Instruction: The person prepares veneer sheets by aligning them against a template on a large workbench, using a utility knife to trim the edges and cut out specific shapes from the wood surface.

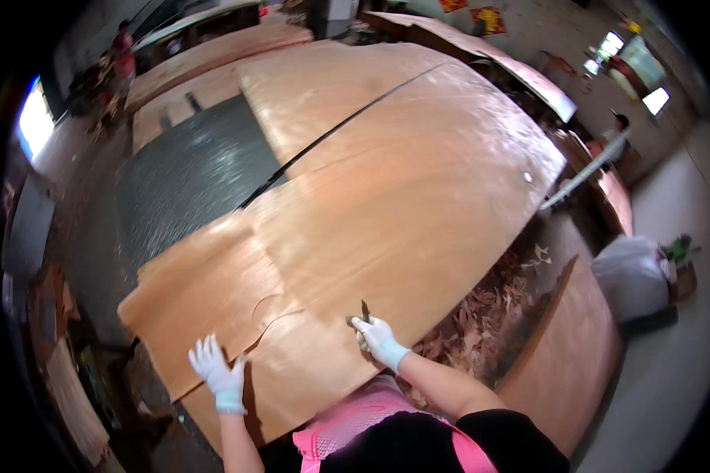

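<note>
A broad, light-brown sheet of wood veneer [386, 213] covers most of the table in front of me. A smaller veneer piece [197, 276] adjoins it at the near left, where a curved, lifted edge [270, 329] shows. My left hand [215, 369], in a white glove, is over the veneer beside a dark split, its fingers spread and holding nothing. Further right, my gloved right hand [380, 340] is closed around a small dark pointed tool [365, 311] that looks like a knife. Its tip points away from me, above the large sheet.
A dark, shiny surface [197, 173] shows at the left, with a long black strip [331, 134] across the sheets. Veneer scraps [477, 327] lie below right, near a veneer stack [568, 335] and a white sack [629, 276]. Other people [124, 54] are in the background.
</note>
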Available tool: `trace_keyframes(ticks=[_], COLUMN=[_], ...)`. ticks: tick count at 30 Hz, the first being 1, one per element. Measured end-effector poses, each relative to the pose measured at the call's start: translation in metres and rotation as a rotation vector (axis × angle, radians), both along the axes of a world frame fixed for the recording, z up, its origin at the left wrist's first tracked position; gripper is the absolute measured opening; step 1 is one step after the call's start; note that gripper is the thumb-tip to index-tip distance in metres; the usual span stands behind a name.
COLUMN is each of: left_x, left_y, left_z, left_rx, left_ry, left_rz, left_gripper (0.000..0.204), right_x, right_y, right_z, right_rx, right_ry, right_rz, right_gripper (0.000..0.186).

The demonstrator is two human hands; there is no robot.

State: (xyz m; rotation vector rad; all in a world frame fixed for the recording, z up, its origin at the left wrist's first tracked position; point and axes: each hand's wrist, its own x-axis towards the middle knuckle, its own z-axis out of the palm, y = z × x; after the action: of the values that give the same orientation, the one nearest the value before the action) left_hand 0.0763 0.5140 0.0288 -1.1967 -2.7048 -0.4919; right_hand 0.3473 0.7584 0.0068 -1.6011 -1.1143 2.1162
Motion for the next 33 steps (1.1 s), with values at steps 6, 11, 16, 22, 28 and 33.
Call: trace_keyframes(ticks=[6,11,16,22,28,33], left_x=[0.048,0.116,0.162,0.221,0.254,0.248], left_y=[0.001,0.066,0.124,0.183,0.213,0.246], left_z=[-0.037,-0.037,-0.025,-0.005,0.005,0.017], left_rx=[0.249,0.480,0.369,0.314,0.425,0.533], left_ry=[0.221,-0.612,-0.361,-0.523,-0.808,-0.788], left_rz=[0.009,-0.033,-0.270,-0.392,-0.347,-0.338], left_gripper=[0.034,0.028,0.028,0.033,0.035,0.028], right_x=[0.093,0.203,0.258,0.245,0.242,0.222], right_y=[0.071,0.170,0.270,0.330,0.346,0.264], right_z=[0.007,0.007,0.117,0.226,0.235,0.172], right_rx=[0.101,0.309,0.744,1.308,1.302,0.975], right_ry=[-0.035,0.020,-0.112,-0.198,0.133,0.268], right_rz=[-0.276,-0.797,-0.717,-0.590,-0.499,-0.391], right_gripper=[0.024,0.029,0.043,0.047,0.017,0.022])
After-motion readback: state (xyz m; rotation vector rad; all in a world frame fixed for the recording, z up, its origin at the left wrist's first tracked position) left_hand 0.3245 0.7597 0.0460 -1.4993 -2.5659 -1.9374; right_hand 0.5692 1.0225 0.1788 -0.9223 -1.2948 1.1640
